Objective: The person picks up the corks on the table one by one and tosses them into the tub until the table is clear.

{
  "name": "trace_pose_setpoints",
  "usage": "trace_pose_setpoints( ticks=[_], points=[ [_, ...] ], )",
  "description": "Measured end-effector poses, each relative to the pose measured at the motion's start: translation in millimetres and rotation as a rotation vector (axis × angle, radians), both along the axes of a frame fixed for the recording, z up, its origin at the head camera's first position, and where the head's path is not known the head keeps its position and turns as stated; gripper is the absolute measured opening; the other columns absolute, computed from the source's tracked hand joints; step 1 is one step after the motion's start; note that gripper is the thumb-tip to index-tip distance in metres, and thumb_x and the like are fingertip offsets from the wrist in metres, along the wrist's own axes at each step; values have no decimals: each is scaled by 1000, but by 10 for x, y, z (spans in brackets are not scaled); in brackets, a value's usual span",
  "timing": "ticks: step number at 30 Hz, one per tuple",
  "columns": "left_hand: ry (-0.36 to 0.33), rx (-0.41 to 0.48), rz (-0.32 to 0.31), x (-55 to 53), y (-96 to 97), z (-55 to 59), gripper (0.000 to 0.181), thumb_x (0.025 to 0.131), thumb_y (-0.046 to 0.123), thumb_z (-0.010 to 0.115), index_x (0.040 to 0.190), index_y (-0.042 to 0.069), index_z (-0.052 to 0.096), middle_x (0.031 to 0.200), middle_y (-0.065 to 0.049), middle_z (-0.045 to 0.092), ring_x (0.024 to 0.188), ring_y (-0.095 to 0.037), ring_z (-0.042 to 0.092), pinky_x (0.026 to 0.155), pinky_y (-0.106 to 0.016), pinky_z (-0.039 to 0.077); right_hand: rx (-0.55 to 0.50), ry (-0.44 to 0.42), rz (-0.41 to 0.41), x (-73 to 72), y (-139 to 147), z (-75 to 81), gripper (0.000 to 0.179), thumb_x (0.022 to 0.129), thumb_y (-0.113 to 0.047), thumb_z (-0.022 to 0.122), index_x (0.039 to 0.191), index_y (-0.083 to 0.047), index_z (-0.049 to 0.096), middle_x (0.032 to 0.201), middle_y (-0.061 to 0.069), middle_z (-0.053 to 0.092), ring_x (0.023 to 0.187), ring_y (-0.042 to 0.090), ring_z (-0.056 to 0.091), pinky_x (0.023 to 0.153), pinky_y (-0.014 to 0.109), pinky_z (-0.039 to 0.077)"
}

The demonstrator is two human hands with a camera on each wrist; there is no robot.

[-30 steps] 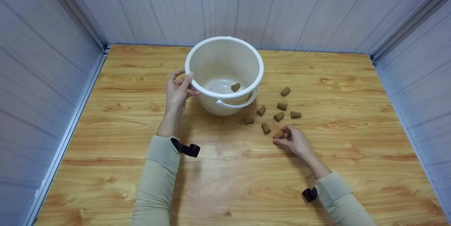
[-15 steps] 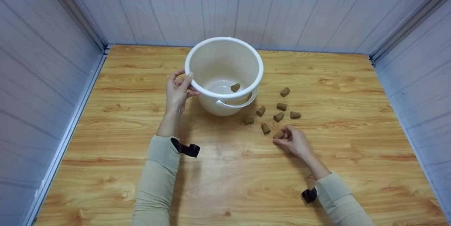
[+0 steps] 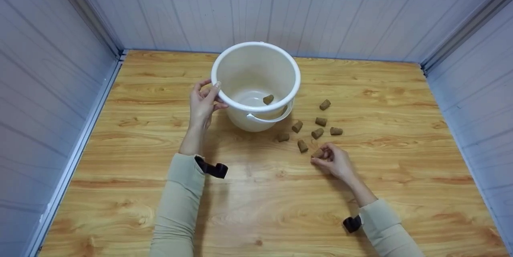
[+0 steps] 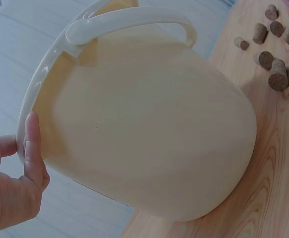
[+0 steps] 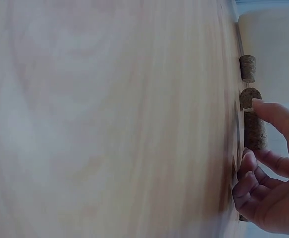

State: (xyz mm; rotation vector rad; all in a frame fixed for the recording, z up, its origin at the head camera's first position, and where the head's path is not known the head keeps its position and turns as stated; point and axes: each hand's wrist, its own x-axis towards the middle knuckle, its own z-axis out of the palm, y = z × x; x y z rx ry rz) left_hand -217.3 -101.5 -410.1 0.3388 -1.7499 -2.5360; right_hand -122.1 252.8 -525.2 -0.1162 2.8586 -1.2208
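Note:
A white plastic bucket (image 3: pixel 243 120) stands upright on the wood-grain surface, its handle hanging down at the front. My left hand (image 3: pixel 202 106) holds the bucket's left rim, thumb over the edge and fingers outside; the left wrist view shows this grip at the rim (image 4: pixel 26 106). Inside, one cork (image 3: pixel 268 99) lies on the bottom. To the right of the bucket, my right hand (image 3: pixel 336 163) pinches a tapered cork (image 3: pixel 317 153) between thumb and fingers, low over the surface. In the right wrist view, the thumb rests at one end of this cork (image 5: pixel 255 133).
Several loose corks (image 3: pixel 317 133) lie scattered between the bucket and my right hand. One cork (image 3: pixel 302 146) is just left of my fingertips. A pale panel wall (image 3: pixel 340 12) rises behind the bucket, with side walls at left and right.

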Motion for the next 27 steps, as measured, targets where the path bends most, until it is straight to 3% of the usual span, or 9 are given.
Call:
trace_pose_setpoints(
  ticks=[9,17,27],
  points=[
    [19,4,-2,9,-2,-4,40,87,9,56,120,0,37,74,-11,55,51,-13,55,45,-24,55,-26,6,1,32,-30,108,36,70,-19,76,95,-1,58,72,5,56,60,12,48,49,18,42],
    [-31,-9,-6,-10,2,10,40,88,13,56,122,2,37,75,-7,56,53,-13,55,45,-24,55,-47,44,15,55,-73,220,35,69,-16,76,95,1,58,72,5,55,60,12,47,49,16,41],
    [-18,0,2,-2,1,5,39,87,11,56,121,2,38,76,-10,55,52,-13,55,46,-25,56,-95,87,13,56,-192,448,37,70,-20,76,94,1,57,75,6,54,61,14,50,51,19,45]
  ],
)
